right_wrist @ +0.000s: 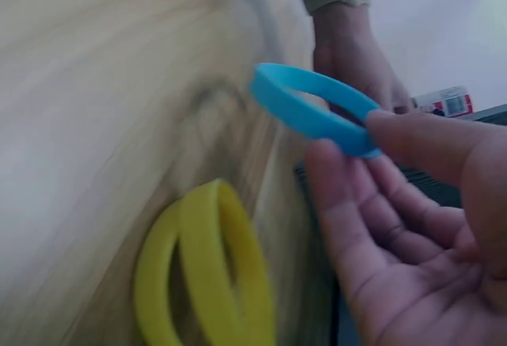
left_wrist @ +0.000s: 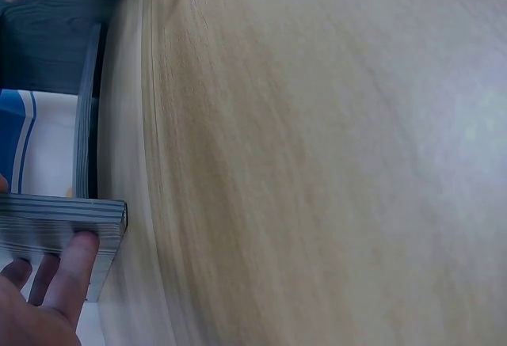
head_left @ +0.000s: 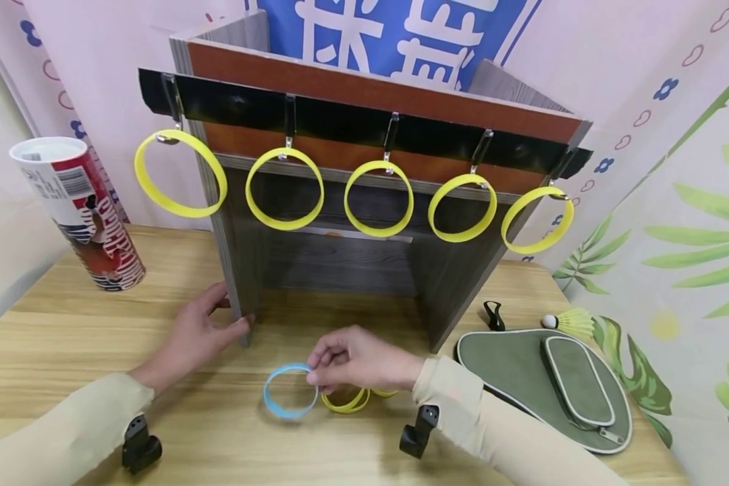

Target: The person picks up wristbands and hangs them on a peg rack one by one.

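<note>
Ring (right_wrist: 301, 116), blue, juts left from the pinching right hand (head_left: 361, 361), before the stand (head_left: 364, 88) and below its hooks (head_left: 391, 133); I see the left hand (head_left: 202, 332) gripping its left panel (head_left: 247, 256).

Blue ring (right_wrist: 295, 113): rubbery-looking, smooth, matt. Hanging yellow rings (head_left: 285, 225): similar rubbery look, smooth, soft sheen. Hooks (head_left: 289, 121): shiny, with bright metal at the tips. Black strip (head_left: 340, 120): plastic-looking, glossy. Grey stand (head_left: 462, 277): board with wood-grain facing, matt; layered lines along its edges. Red-brown panel (head_left: 352, 77): smooth, low sheen. Bench (head_left: 48, 351): pale wood grain, smooth, faintly reflective. Canister (head_left: 91, 216): printed, smooth, slightly glossy. Green case (head_left: 510, 368): matt cloth, pale piping. Sleeves (head_left: 42, 435): matt cloth. Wrist cameras (head_left: 140, 449): black, plastic-looking.
</note>
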`<state>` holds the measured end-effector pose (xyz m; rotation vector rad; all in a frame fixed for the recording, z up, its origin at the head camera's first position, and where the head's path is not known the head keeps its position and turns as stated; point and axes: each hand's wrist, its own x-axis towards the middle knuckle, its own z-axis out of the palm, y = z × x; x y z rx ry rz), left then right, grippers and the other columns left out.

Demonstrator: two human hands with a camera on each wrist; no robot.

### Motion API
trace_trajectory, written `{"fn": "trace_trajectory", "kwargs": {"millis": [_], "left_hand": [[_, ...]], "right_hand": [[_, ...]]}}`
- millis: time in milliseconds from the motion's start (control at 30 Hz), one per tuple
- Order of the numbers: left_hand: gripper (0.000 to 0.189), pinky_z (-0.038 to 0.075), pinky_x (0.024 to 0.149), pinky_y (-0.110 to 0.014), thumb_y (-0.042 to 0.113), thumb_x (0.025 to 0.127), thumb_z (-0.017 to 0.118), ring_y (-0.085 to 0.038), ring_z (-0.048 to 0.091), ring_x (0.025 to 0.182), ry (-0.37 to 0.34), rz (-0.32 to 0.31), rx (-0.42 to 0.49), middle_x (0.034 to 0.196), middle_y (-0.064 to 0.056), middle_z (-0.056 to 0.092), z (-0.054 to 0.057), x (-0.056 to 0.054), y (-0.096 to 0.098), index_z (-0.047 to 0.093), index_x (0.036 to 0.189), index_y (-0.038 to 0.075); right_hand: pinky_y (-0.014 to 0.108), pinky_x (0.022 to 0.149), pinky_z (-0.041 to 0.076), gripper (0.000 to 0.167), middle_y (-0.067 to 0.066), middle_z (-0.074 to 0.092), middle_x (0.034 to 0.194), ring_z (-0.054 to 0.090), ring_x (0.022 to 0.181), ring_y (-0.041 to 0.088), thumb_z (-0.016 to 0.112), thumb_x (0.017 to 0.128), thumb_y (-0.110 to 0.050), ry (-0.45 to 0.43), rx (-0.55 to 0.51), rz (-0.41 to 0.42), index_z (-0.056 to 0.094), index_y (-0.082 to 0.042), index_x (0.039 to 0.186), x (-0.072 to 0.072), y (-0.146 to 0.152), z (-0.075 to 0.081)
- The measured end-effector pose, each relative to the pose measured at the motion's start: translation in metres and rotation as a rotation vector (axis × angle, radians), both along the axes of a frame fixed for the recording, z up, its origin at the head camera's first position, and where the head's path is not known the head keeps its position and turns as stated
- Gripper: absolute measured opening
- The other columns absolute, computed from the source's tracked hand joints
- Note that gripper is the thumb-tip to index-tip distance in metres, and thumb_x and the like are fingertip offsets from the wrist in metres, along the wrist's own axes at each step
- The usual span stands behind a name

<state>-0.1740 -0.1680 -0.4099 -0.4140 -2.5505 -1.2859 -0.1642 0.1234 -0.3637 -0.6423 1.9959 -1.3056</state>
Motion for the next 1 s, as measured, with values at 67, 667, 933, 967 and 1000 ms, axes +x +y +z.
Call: {"fn": "trace_trajectory", "kwargs": {"millis": [67,667,933,967,1000], "left_hand": [[0.055,0.054,0.085,-0.026,0.012,0.093,0.076,0.005,0.056,0.104,0.002,0.001,-0.006,0.130,-0.018,0.071,0.001,0.000,0.000,0.058,0.145,0.007],[0.041,0.051,0.083,-0.016,0.003,0.087,0.080,0.008,0.057,0.100,0.094,-0.041,0.052,0.113,-0.011,0.073,-0.006,-0.003,-0.004,0.066,0.125,0.005],[0.058,0.045,0.092,-0.013,0.005,0.093,0.075,0.006,0.053,0.114,0.014,-0.059,0.084,0.140,-0.018,0.064,-0.005,0.000,-0.001,0.055,0.148,0.004],[0.060,0.047,0.089,-0.014,0.006,0.093,0.075,-0.001,0.054,0.116,0.009,-0.050,0.074,0.141,-0.019,0.063,-0.004,0.000,-0.001,0.053,0.150,0.005],[0.062,0.048,0.088,-0.015,0.007,0.093,0.075,-0.007,0.056,0.118,0.009,-0.044,0.060,0.142,-0.020,0.062,-0.003,0.000,-0.001,0.052,0.150,0.005]], "right_hand": [[0.045,0.085,0.064,0.020,0.011,0.071,0.091,0.070,0.075,0.008,0.071,0.097,-0.002,0.032,-0.046,0.003,0.066,0.010,0.112,0.000,-0.003,0.004],[0.040,0.082,0.064,0.017,0.029,0.067,0.096,0.070,0.081,0.004,0.067,0.096,0.006,0.348,-0.524,-0.073,0.065,0.009,0.113,0.022,-0.053,0.086],[0.041,0.085,0.063,0.017,0.032,0.067,0.101,0.069,0.083,0.005,0.065,0.097,0.009,0.438,-0.686,-0.139,0.062,0.013,0.113,0.030,-0.072,0.119],[0.042,0.085,0.063,0.017,0.033,0.067,0.101,0.069,0.083,0.006,0.065,0.097,0.009,0.448,-0.702,-0.145,0.061,0.013,0.113,0.030,-0.075,0.122],[0.043,0.085,0.063,0.017,0.033,0.068,0.100,0.070,0.083,0.008,0.065,0.097,0.009,0.460,-0.714,-0.153,0.061,0.013,0.113,0.030,-0.077,0.125]]}}
